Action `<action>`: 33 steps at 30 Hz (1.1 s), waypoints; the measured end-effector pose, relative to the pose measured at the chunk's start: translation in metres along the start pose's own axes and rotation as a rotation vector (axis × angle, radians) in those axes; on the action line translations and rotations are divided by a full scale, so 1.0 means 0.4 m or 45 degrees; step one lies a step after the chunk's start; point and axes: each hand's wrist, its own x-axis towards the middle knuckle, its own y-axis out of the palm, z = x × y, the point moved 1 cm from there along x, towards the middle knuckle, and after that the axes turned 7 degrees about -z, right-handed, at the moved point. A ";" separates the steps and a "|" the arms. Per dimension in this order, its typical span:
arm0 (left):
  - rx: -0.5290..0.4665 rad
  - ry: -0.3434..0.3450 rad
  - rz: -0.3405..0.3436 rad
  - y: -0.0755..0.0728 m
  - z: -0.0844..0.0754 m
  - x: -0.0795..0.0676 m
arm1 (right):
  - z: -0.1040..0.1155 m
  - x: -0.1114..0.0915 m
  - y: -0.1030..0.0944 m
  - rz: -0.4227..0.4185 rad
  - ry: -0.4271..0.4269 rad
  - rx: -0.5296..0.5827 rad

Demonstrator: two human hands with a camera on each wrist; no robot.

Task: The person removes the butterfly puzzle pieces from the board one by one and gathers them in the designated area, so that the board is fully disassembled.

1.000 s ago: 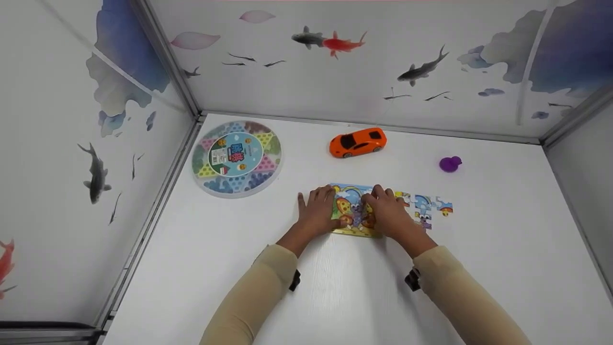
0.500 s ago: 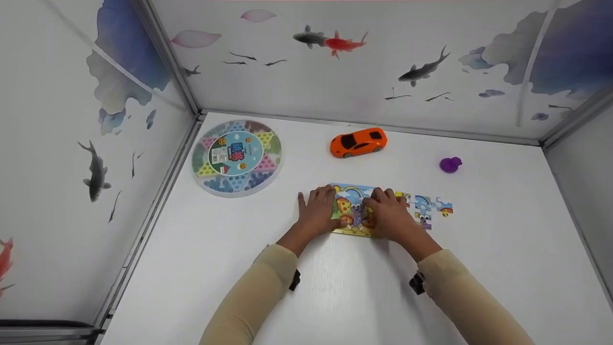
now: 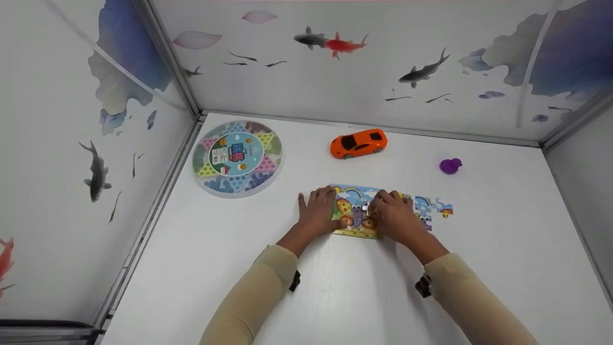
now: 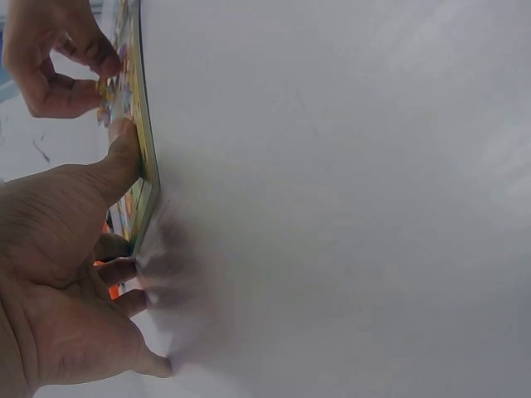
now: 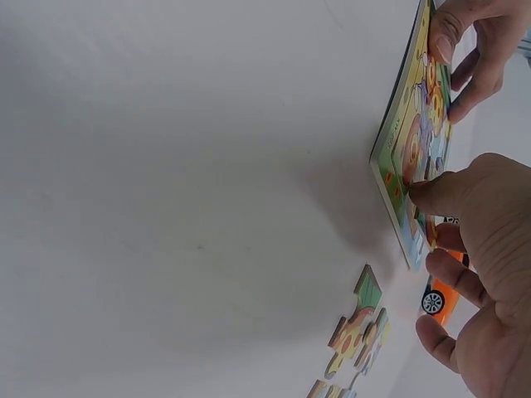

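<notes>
A colourful cartoon jigsaw puzzle (image 3: 352, 223) lies flat in a tray-like board on the white table. My left hand (image 3: 316, 209) rests over its left side, with the thumb (image 4: 124, 157) laid on the near part. The other left fingers are spread at the left edge, some touching the tabletop. Over the puzzle's right half, my right hand (image 3: 395, 215) pinches a small yellowish puzzle piece (image 4: 104, 88) between thumb and fingers. A pale patch shows beside those fingertips in the head view. Much of the puzzle's right side is hidden by this hand.
Several loose puzzle pieces (image 3: 423, 203) lie right of the board. Behind stand an orange toy car (image 3: 358, 143) and a small purple duck-like toy (image 3: 450, 166). A round Chinese checkers set (image 3: 237, 159) lies at the back left. Walls printed with fish border the table.
My right hand has shifted slightly to the right across the puzzle, and a pale patch now shows beside its fingertips. The left hand has stayed in place.
</notes>
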 end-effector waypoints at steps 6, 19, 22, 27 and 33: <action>-0.011 -0.006 0.002 0.002 0.001 0.000 | -0.014 -0.007 -0.011 -0.024 -0.012 0.009; 0.006 0.000 0.002 0.002 0.000 -0.001 | -0.057 -0.038 -0.020 -0.083 -0.017 0.048; -0.004 0.002 0.002 0.000 -0.001 -0.002 | -0.068 -0.048 -0.026 -0.095 -0.023 0.060; -0.029 0.007 -0.001 0.000 -0.001 -0.002 | -0.092 -0.063 -0.040 -0.090 0.012 0.100; -0.033 0.004 0.005 -0.002 -0.002 -0.004 | -0.128 -0.084 -0.057 -0.071 0.069 0.122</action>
